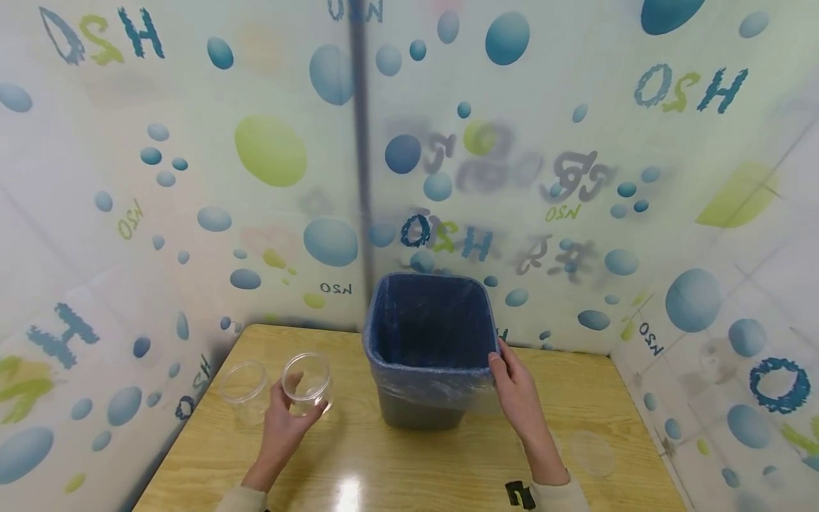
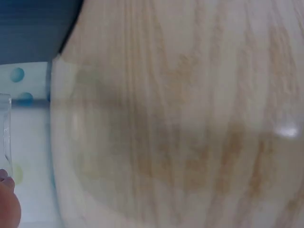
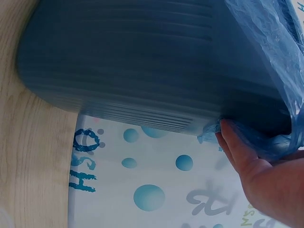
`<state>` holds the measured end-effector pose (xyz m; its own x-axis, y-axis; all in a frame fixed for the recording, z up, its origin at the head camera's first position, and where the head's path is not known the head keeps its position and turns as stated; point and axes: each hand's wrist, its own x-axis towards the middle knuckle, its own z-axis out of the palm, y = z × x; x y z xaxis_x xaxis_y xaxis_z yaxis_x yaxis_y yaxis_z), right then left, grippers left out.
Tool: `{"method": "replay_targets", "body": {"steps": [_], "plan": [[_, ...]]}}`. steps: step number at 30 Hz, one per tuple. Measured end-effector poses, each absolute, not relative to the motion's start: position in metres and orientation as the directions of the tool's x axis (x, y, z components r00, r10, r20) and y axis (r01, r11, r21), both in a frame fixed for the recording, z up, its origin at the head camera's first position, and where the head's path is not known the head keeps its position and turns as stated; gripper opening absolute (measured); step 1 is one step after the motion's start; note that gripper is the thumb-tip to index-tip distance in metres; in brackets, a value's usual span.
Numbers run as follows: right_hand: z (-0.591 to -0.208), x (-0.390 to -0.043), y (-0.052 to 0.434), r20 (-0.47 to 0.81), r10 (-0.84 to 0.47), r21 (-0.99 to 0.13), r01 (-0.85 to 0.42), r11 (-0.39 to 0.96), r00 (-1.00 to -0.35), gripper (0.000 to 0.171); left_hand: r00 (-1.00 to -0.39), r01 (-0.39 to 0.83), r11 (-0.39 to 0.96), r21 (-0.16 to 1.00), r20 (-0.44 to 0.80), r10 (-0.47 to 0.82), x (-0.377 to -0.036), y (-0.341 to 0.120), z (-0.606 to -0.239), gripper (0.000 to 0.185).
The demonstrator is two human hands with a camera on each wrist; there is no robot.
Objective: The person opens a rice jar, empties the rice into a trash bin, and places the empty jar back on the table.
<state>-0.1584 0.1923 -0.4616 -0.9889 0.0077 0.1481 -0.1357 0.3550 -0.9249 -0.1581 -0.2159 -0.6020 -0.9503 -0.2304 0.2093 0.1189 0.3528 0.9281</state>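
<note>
We see the left hand [image 1: 284, 419] clamped on a clear round plastic jar [image 1: 308, 384], left of the blue-lined grey bin [image 1: 427, 355] whose rim the right hand [image 1: 515, 387] grips.

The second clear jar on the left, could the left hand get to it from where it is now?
Probably yes. The second clear jar stands just beside the jar that the left hand grips, with bare table between them and nothing in the way. The hand is occupied, though, and would have to free itself first.
</note>
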Motion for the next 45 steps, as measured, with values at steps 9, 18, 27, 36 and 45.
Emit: {"method": "replay_targets", "body": {"steps": [9, 18, 27, 36, 45], "plan": [[-0.461, -0.158, 0.192, 0.148, 0.003, -0.923, -0.137, 0.359, -0.989, 0.058, -0.966, 0.094, 0.332, 0.939, 0.166, -0.197, -0.16, -0.224, -0.618, 0.09], [-0.462, -0.158, 0.191, 0.144, 0.005, -0.921, -0.132, 0.367, -0.99, 0.059, -0.981, 0.017, 0.374, 0.927, 0.088, -0.174, -0.161, -0.227, -0.624, 0.092], [-0.463, -0.16, 0.191, 0.155, 0.004, -0.92, -0.143, 0.364, -0.988, 0.058, -0.985, -0.063, 0.378, 0.924, 0.004, -0.175, -0.167, -0.232, -0.632, 0.1], [-0.463, -0.158, 0.191, 0.151, -0.006, -0.919, -0.143, 0.368, -0.988, 0.06, -0.982, -0.08, 0.41, 0.908, -0.003, -0.187, -0.167, -0.238, -0.641, 0.099], [-0.463, -0.159, 0.193, 0.153, -0.01, -0.921, -0.146, 0.362, -0.988, 0.06, -0.985, -0.035, 0.451, 0.892, 0.046, -0.167, -0.167, -0.241, -0.633, 0.13]]}}
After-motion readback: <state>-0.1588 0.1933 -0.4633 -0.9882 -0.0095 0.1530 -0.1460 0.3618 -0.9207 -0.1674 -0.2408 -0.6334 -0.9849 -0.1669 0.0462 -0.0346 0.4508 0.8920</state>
